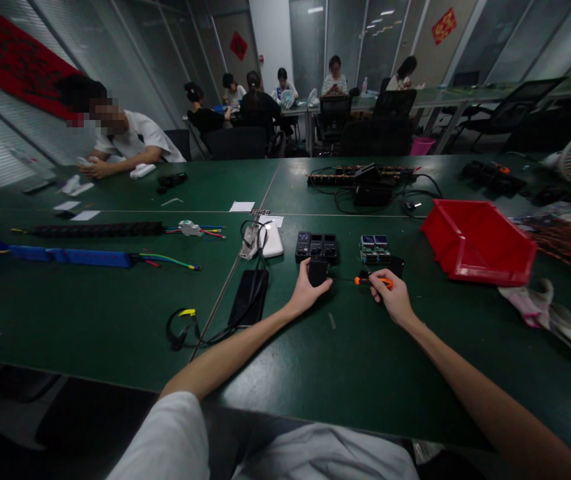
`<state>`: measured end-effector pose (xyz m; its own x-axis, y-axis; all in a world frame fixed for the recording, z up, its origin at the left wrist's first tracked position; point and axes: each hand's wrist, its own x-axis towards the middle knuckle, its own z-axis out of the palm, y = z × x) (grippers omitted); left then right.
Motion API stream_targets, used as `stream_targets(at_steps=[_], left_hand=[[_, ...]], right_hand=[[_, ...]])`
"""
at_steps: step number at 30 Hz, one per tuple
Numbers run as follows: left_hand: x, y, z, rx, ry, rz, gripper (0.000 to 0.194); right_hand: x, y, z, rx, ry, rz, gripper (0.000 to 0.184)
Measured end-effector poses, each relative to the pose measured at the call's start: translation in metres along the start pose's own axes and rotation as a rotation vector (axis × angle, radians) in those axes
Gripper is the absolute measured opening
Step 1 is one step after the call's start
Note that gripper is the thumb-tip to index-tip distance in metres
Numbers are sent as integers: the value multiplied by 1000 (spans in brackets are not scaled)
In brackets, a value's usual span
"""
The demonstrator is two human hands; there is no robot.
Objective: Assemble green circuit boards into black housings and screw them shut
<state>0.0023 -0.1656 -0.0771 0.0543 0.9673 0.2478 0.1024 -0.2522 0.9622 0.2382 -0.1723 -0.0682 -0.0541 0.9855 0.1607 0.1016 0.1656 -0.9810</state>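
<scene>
My left hand grips a small black block on the green table, thumb and fingers wrapped around it. My right hand is closed on an orange-handled screwdriver, whose thin shaft points left toward the block. Just beyond the block lies a row of black modules. To their right sits a green-and-blue component with another black piece beside it.
A red plastic bin stands to the right, with a glove near it. A black phone, cables and a white device lie to the left. Wire harnesses stretch across the left side. A seated person works at far left; others sit at the back.
</scene>
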Motion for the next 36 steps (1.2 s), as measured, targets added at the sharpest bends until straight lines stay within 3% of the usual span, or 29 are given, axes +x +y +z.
stream_targets(at_steps=[19, 30, 36], left_hand=[[0, 1, 0, 36, 9, -28, 51], [1, -1, 0, 57, 39, -5, 46], [2, -3, 1, 87, 58, -18, 44]], right_hand=[[-2, -15, 2, 7, 0, -52, 26], [-3, -7, 3, 36, 0, -132, 20], [-3, -6, 2, 97, -64, -73, 20]])
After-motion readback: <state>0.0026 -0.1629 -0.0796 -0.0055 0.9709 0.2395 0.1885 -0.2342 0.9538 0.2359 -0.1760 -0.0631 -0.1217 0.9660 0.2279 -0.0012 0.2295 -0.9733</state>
